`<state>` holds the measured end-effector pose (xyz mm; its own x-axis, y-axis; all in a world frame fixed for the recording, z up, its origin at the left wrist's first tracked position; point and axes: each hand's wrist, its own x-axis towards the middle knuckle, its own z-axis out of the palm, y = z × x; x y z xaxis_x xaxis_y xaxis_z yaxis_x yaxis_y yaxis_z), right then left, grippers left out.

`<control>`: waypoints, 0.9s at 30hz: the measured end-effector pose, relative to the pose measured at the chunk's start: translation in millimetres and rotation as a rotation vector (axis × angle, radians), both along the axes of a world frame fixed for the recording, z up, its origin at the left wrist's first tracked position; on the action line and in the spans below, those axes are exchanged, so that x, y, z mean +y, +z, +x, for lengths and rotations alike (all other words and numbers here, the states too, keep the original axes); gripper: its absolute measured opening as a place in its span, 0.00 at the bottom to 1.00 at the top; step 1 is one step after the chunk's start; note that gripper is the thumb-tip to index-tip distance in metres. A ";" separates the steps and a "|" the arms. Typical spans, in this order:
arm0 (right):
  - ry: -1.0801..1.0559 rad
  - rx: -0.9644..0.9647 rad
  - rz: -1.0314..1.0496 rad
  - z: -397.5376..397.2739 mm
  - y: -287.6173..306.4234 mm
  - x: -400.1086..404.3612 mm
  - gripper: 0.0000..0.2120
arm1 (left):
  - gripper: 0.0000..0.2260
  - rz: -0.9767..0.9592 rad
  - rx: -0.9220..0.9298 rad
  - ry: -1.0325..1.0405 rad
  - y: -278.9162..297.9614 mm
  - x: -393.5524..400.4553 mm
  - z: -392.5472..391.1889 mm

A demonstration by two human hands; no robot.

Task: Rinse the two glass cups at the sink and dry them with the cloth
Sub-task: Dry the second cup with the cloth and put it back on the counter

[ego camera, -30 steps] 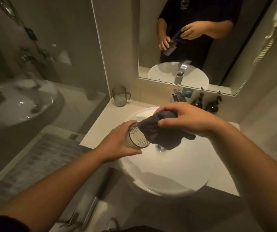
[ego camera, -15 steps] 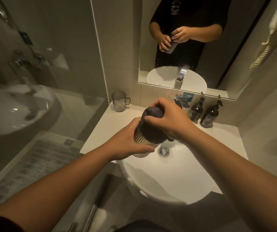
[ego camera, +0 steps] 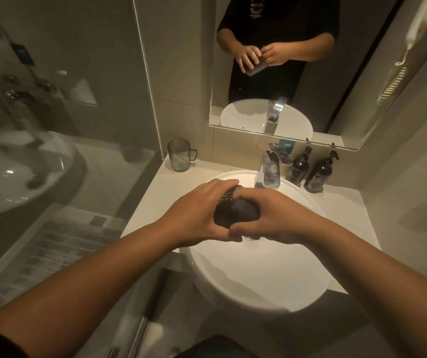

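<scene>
Over the white basin (ego camera: 271, 285) my left hand (ego camera: 196, 213) grips a ribbed glass cup (ego camera: 229, 200), lying tilted with its mouth toward me. A dark cloth (ego camera: 243, 211) is stuffed inside the cup, and my right hand (ego camera: 271, 218) is closed on it, pressed against the cup's mouth. Most of the cup is hidden by both hands. A second glass cup (ego camera: 180, 158), clear with a handle, stands upright on the counter's back left corner.
The chrome tap (ego camera: 270, 169) rises at the back of the basin, just beyond the hands. Two dark pump bottles (ego camera: 310, 169) stand to its right. A mirror (ego camera: 310, 73) hangs above. A glass shower screen (ego camera: 78, 99) borders the counter (ego camera: 145, 202) on the left.
The cup has turned from upright to tilted with its mouth toward me. My right hand has pushed the cloth inside it and shifted from the top to the cup's right side.
</scene>
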<state>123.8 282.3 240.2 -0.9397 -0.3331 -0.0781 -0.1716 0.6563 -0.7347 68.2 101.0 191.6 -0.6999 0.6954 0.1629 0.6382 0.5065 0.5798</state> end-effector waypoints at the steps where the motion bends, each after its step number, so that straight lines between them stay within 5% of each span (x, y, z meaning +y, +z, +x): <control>1: -0.013 -0.019 -0.046 0.5 2.9 2.5 0.12 | 0.45 -0.017 0.000 -0.027 2.3 -1.1 -2.8; 3: -0.067 -0.028 -0.151 1.3 7.1 12.9 0.12 | 0.45 0.065 -0.133 -0.042 6.3 -6.7 -9.0; 6: -0.174 0.032 -0.251 1.4 10.2 29.1 0.16 | 0.34 0.540 -0.715 0.175 11.3 -11.2 -8.3; 8: -0.148 0.140 -0.123 1.0 8.9 29.1 0.16 | 0.33 0.672 -1.106 0.248 12.3 -2.7 -4.6; 10: -0.061 0.248 0.003 1.8 6.5 20.6 0.15 | 0.33 0.755 -1.262 0.270 16.3 6.6 0.3; 13: 0.009 0.385 0.071 4.2 7.0 14.6 0.17 | 0.31 0.820 -1.227 0.297 27.6 8.0 -2.4; 17: 0.180 0.522 0.226 5.3 11.4 13.7 0.08 | 0.27 0.648 -1.132 0.218 41.4 -1.5 -14.3; 21: 0.044 0.460 0.186 6.0 7.3 2.2 0.15 | 0.16 0.795 -0.921 0.266 38.4 9.3 -14.5; 27: -0.349 -0.072 -0.630 9.3 20.2 -16.8 0.16 | 0.15 0.992 -0.499 0.226 27.1 17.6 -15.5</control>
